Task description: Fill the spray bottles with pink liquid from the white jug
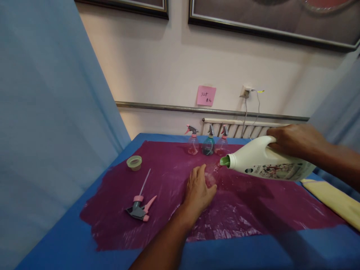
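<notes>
My left hand (199,187) is wrapped round a clear pinkish spray bottle (211,175) without its head, standing on purple plastic sheeting (165,183). In my right hand (292,140) is the handle of a large cream detergent jug (264,161), tipped left. The jug's green spout (225,161) is at the small bottle's mouth; whether liquid is flowing I cannot make out. A grey and pink spray head (138,208) with its thin tube lies on the sheeting at the left. Behind it sits a translucent greenish cap (134,162).
Behind my hands stand a pink-topped spray bottle (192,144), a teal one (208,145) and another pink-topped one (222,143). A folded yellow cloth (334,198) lies at the right. Blue curtains (56,112) flank the blue-covered table (118,260).
</notes>
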The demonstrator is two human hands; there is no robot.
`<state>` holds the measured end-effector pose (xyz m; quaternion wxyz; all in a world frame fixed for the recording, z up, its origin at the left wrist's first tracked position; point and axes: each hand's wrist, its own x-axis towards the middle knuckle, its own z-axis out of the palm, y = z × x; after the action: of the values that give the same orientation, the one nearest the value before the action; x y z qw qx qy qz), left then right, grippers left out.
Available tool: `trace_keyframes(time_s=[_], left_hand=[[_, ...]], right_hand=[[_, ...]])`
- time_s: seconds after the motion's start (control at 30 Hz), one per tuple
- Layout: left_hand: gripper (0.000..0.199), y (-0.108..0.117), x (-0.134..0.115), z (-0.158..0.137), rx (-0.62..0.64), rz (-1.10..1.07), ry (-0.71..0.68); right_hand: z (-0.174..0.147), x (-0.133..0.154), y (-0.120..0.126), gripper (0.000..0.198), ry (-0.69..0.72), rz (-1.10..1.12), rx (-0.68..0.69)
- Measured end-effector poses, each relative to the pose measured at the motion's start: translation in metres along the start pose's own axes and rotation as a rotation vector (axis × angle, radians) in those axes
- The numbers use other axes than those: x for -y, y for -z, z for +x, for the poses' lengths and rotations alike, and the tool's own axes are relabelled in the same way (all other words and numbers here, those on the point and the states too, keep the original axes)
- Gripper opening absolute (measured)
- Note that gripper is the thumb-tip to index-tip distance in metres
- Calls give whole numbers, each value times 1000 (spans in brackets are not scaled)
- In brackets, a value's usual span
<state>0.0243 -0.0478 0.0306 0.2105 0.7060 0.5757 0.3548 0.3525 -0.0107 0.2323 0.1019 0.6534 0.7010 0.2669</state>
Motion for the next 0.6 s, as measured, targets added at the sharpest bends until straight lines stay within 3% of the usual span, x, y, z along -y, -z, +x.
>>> trace_keyframes(time_s=[0.6], left_hand=[[83,0,2,0,-3,16,6]], right_hand=[[-2,8,5,27,-19,-9,68]])
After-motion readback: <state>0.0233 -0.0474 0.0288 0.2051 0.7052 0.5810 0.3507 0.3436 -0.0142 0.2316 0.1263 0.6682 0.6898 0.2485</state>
